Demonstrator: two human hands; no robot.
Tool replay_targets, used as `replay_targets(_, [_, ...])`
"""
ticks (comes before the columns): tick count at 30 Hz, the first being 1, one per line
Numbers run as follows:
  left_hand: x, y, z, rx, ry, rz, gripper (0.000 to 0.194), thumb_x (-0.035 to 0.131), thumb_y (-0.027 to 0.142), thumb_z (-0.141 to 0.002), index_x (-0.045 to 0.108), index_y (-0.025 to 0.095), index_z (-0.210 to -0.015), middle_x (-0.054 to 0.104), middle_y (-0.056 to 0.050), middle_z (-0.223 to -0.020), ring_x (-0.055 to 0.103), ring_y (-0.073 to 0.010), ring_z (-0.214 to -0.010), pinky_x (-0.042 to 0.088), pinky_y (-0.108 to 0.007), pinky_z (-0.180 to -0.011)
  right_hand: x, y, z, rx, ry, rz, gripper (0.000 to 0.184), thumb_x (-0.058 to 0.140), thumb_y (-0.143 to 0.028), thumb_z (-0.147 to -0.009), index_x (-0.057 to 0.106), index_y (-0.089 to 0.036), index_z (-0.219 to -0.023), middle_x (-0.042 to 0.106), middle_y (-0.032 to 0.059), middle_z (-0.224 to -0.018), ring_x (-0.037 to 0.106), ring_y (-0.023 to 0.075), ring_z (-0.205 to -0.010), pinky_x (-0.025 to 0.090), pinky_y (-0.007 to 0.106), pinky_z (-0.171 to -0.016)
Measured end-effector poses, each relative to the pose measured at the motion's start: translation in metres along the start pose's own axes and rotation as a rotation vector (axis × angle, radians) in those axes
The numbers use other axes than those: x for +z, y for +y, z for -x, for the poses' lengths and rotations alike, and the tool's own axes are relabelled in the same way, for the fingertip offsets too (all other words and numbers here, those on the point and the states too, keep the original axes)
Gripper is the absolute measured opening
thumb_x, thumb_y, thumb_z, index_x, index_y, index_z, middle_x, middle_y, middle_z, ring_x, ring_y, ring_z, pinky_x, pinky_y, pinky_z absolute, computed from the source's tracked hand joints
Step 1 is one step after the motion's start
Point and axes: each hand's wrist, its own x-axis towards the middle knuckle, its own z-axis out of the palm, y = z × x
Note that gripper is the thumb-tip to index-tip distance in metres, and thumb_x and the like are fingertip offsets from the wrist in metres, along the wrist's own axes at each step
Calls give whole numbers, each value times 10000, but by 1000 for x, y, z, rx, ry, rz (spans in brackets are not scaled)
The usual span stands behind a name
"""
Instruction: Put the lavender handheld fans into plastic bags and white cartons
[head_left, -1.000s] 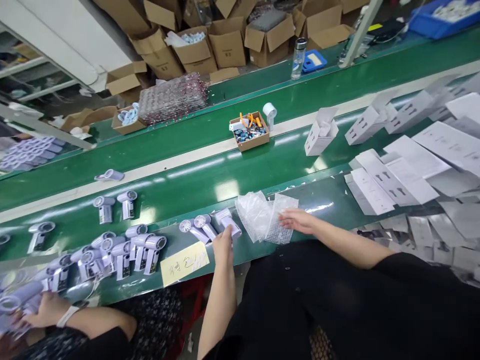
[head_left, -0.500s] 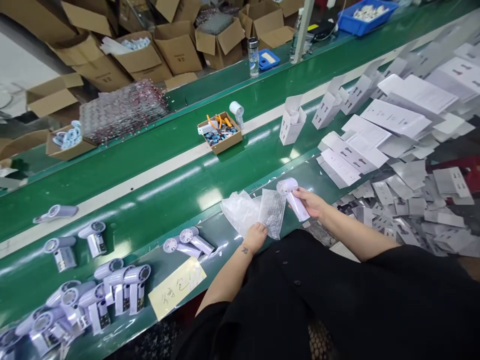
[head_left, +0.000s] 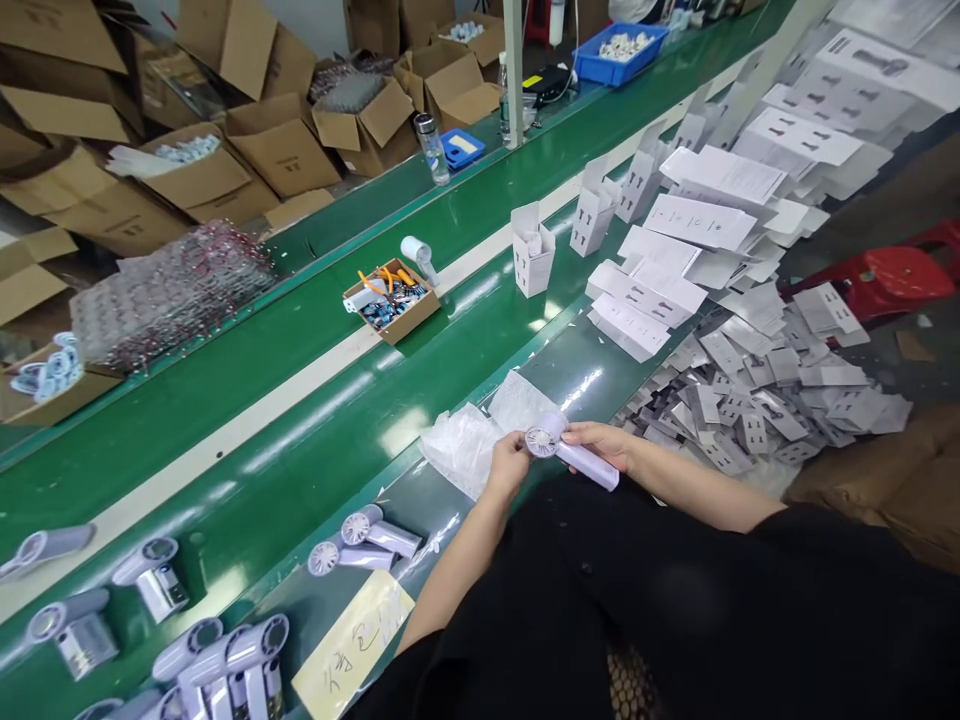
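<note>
A lavender handheld fan (head_left: 589, 466), with a round grille on its head, is gripped by the handle in my right hand (head_left: 606, 446). Its head overlaps the lower edge of a clear bubble-wrap bag (head_left: 519, 398). My left hand (head_left: 510, 462) is closed, pinching that bag's near edge right beside the fan head; the fingertips are partly hidden. More crumpled clear bags (head_left: 461, 448) lie to the left of it on the green worktop. Two other lavender fans (head_left: 382, 532) rest farther left, by a yellow handwritten card (head_left: 352, 645).
Several fans (head_left: 232, 655) crowd the lower left. A small carton (head_left: 405, 318) of parts and orange-handled pliers sits on the belt. White printed boxes (head_left: 531, 262) stand beyond, and flat boxes (head_left: 697, 225) pile up at right. A red stool (head_left: 892, 280) is on the floor.
The fan in my right hand has moved left and down to the bag, its head now by my left hand. My view has shifted to the right.
</note>
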Motion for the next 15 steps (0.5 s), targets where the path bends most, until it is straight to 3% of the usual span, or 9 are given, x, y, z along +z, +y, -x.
replay_targets(3, [-6,6,-2,-59,58,72,184,641,321,-680,565,157,-644,464,40,-497,382,-76,-442,281,-204,-457,-10,-2,8,15,44,88,322,769,-269,-662,606,-108,-888,646,36,-702,612,135,-571,555,262,-531])
replay_targets(5, [-7,11,-3,-45,36,49,175,662,314,-669,583,159,-646,482,33,-511,405,-83,-469,299,-206,-475,-14,-4,14,10,51,89,320,769,-274,-671,612,-103,-891,643,34,-694,613,131,-571,553,252,-536])
replay_targets(10, [3,24,-3,191,-161,-100,230,742,194,-573,686,182,-795,650,-11,-770,557,-140,-733,417,-229,-649,-14,-16,15,-29,-97,6,327,772,-309,-667,616,-125,-886,657,37,-740,633,134,-619,572,260,-597])
replay_targets(13, [6,26,-6,36,-161,18,148,733,253,-598,630,157,-645,563,22,-561,467,-96,-513,367,-216,-501,-15,-22,10,-27,-183,8,326,766,-284,-675,614,-129,-919,667,42,-766,644,141,-638,580,273,-606])
replay_targets(15, [3,29,-7,-72,-150,164,256,783,296,-551,572,152,-573,506,38,-494,405,-70,-451,307,-198,-439,-20,-24,9,-38,-211,2,317,755,-261,-691,606,-127,-936,670,44,-786,650,141,-645,584,276,-612])
